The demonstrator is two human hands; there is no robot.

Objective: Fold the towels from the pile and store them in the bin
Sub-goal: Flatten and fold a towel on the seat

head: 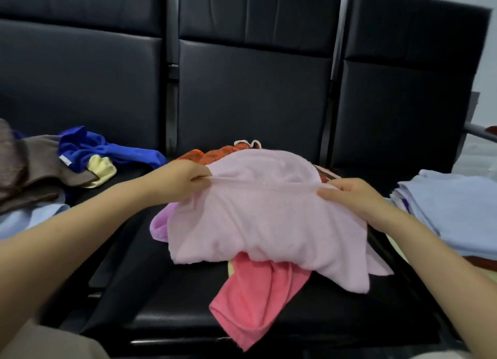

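Brown and blue towels [67, 157] lie heaped at left; folded pale blue ones [454, 211] sit right. Between them, on the black seat [174, 291], both hands, left [177, 181] and right [355, 197], pinch the pale pink towel's [263, 219] upper edge over the pile.

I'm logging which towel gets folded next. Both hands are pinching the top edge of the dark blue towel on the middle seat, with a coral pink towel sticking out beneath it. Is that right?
Not quite. The head view shows the left hand and right hand pinching a pale pink terry towel, not a dark blue one. The dark blue towel lies untouched on the left seat. The coral pink towel does stick out beneath it.
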